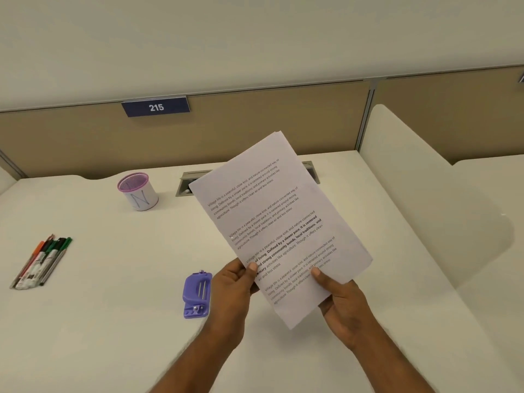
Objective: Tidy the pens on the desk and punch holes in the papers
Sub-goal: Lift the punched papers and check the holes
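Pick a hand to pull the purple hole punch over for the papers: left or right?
Left, probably. The left hand grips the printed white papers at their lower left edge, right beside the purple plastic hole punch on the desk. The right hand holds the far side, across the sheets.

Papers (279, 219) are plain matt white sheets, the hole punch (197, 295) is glossy purple plastic with small metal bits, pen cup (138, 190) looks like mesh, surface (113, 279) smooth matt.

Open desk (119, 321) between pens (41, 262) and hole punch (197, 295); pen cup (138, 191) well behind
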